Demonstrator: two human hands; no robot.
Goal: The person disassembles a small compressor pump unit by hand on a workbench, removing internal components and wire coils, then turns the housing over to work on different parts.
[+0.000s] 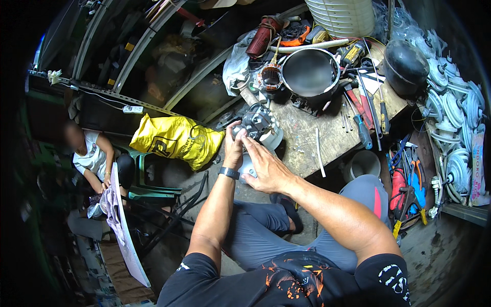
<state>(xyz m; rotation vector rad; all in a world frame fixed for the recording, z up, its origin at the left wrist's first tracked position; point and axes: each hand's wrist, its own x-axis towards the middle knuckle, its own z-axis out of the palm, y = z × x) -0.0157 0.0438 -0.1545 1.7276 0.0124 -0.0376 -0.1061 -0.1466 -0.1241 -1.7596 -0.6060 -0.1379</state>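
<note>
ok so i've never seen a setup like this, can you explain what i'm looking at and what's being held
There is no robot here: a person is working with two bare hands. The one picture comes from a wide fisheye camera worn on the head, looking down, so straight edges bend near the rim. The left hand and right hand are close together beside a metal machine part, and a smooth grey piece shows between them. Whether either is firmly gripped is hard to tell. On the worn wooden bench are a round dark housing, a thin white strip and a blue-handled screwdriver, among other tools. A yellow bag is to the left, with another person beyond it.
</note>
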